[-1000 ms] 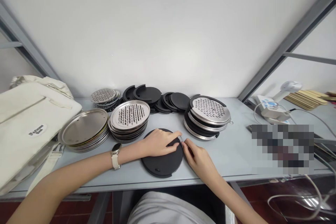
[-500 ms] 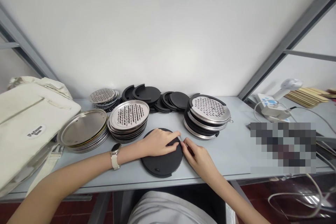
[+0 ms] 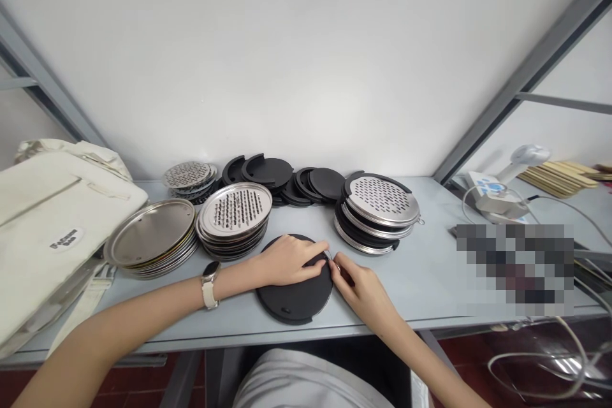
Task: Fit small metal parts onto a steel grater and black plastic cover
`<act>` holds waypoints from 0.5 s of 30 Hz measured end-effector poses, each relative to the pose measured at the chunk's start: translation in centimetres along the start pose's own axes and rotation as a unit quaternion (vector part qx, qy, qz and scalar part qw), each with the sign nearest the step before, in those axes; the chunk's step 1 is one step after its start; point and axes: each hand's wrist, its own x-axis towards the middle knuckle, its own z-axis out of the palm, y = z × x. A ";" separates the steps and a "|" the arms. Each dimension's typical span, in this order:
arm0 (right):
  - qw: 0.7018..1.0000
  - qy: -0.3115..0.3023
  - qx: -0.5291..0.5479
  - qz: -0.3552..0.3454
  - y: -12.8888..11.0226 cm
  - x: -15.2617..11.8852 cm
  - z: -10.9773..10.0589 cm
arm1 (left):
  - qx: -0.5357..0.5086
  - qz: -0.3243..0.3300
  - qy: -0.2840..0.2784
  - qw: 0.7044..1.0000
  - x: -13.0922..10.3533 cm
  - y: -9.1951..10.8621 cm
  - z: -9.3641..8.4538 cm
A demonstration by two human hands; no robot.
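Note:
A round black disc (image 3: 297, 296) lies flat near the table's front edge. My left hand (image 3: 289, 259) rests on its upper part, thumb and index finger reaching to the disc's right edge around a small metal piece. My right hand (image 3: 357, 284) is at that same edge, its fingers pinched on the small metal piece (image 3: 329, 255), which looks like a ring or clip; its exact shape is too small to tell. Behind the hands stand a stack of round metal graters (image 3: 241, 209) and, to the right, a stack of graters in black holders (image 3: 382, 199).
Metal plates (image 3: 153, 233) are stacked at the left beside a cream bag (image 3: 57, 223). Small grater discs (image 3: 188, 175) and black discs (image 3: 326, 183) lie along the wall. At the right are a white device (image 3: 497, 194), cables and wooden boards (image 3: 557, 177).
My right fingers and the small metal piece have shifted very slightly at the disc's edge. My left hand stays in place on the disc.

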 end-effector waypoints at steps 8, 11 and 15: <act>1.000 -0.011 0.018 0.004 0.0 0.0 0.1 | -0.005 0.002 -0.002 1.000 0.0 0.0 -0.1; 0.999 -0.019 0.025 0.013 0.1 -0.1 0.0 | -0.004 0.000 -0.003 1.000 0.0 0.0 -0.1; 0.999 -0.019 0.024 0.015 0.1 -0.1 0.1 | 0.000 0.001 -0.007 1.000 0.0 0.0 -0.1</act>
